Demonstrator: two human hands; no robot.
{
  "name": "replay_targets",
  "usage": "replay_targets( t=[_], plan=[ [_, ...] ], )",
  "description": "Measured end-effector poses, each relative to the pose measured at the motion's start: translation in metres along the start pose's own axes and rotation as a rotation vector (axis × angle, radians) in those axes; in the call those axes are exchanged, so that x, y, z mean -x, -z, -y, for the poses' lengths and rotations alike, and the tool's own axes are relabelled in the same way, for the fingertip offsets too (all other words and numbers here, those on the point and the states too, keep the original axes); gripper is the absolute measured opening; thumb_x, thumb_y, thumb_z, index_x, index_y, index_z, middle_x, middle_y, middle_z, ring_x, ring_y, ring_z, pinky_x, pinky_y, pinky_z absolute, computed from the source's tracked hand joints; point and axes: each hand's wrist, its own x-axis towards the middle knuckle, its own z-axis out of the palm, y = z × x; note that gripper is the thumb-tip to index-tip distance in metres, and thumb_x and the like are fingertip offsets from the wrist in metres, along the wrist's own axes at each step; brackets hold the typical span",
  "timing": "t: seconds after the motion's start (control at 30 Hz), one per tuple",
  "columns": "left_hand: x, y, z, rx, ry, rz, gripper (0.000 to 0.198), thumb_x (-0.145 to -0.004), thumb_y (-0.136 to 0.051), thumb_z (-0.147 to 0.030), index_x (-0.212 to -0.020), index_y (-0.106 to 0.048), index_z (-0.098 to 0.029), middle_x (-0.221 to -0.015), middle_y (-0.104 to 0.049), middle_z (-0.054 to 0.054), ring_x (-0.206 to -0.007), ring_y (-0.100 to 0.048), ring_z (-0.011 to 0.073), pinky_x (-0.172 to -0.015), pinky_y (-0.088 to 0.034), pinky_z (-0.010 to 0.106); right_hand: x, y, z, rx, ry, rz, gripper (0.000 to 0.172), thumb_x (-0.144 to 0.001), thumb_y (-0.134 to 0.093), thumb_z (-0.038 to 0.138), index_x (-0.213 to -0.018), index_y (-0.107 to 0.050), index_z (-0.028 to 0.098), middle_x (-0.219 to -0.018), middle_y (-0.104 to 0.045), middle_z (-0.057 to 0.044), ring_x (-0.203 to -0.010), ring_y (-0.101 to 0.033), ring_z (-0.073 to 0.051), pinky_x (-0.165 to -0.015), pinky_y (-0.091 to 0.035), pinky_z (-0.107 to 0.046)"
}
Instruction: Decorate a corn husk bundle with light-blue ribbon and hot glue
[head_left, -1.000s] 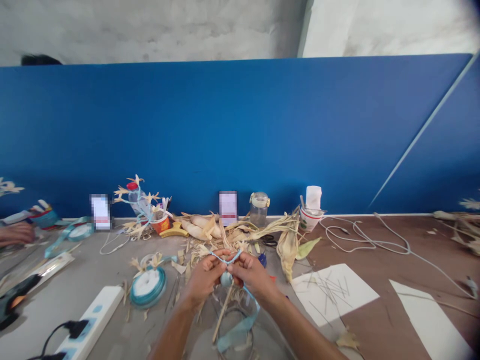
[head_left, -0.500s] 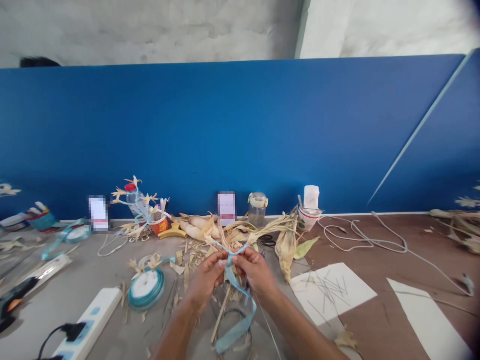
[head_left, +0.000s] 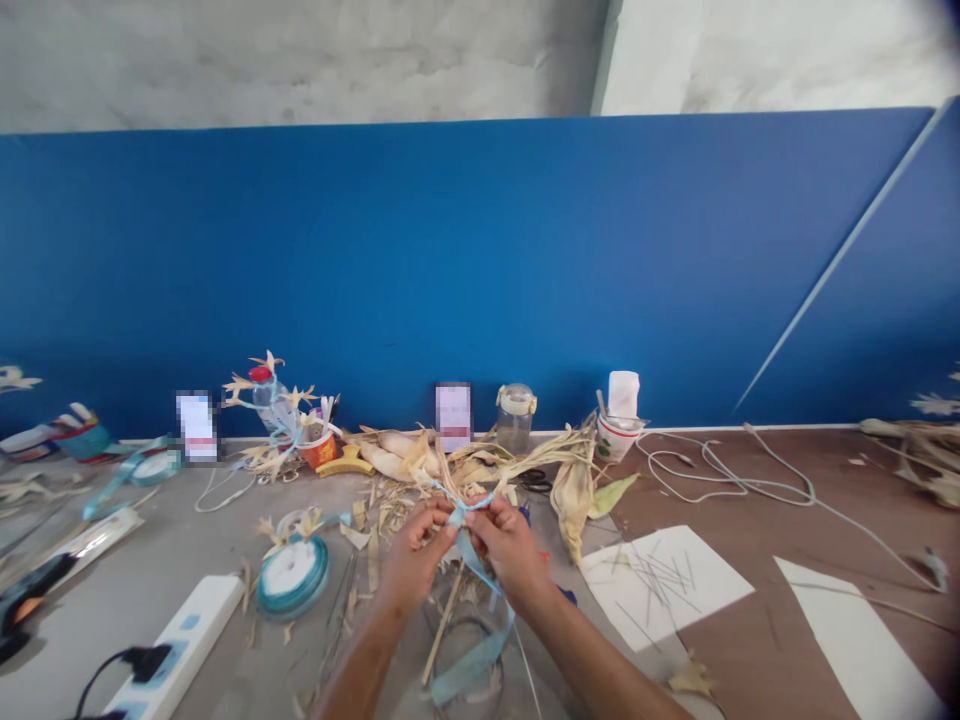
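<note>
A light blue ribbon [head_left: 486,572] runs from between my hands down to the table, its tail lying in a loose curl. My left hand [head_left: 418,548] pinches the ribbon between thumb and fingers. Close beside it, my right hand [head_left: 506,545] is closed on a thin, blue-wrapped stem [head_left: 480,503] that bends up on both sides above the fingertips. Pale corn husk pieces [head_left: 390,505] lie just behind the hands. A roll of blue ribbon [head_left: 292,577] rests left of my left hand.
At the left lie a white power strip [head_left: 184,650] and a glue gun [head_left: 34,605]. Thin wires lie on white paper [head_left: 660,585] at the right. Along the blue partition [head_left: 480,270] stand a glass jar [head_left: 516,420], a paper cup [head_left: 616,440] and a phone [head_left: 454,415].
My left thumb and fingers have shifted slightly up and in along the ribbon. The hanging ribbon has swayed a little. Both hands stay close together.
</note>
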Motion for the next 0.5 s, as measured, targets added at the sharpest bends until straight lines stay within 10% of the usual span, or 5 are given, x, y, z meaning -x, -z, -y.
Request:
replay_targets(
  t=[0.5],
  plan=[
    [0.014, -0.011, -0.011, -0.268, -0.063, 0.042, 0.018, -0.079, -0.049, -0.026, -0.071, -0.063, -0.018, -0.068, -0.061, 0.002, -0.067, -0.054, 0.0171, -0.064, -0.040, 0.027, 0.001, 0.001, -0.007, 0.078, 0.156, -0.059, 0.016, -0.067, -0.059, 0.032, -0.068, -0.052, 0.018, -0.045, -0.041, 0.008, -0.041, -0.033, -0.007, -0.043, -0.027, -0.020]
  ],
)
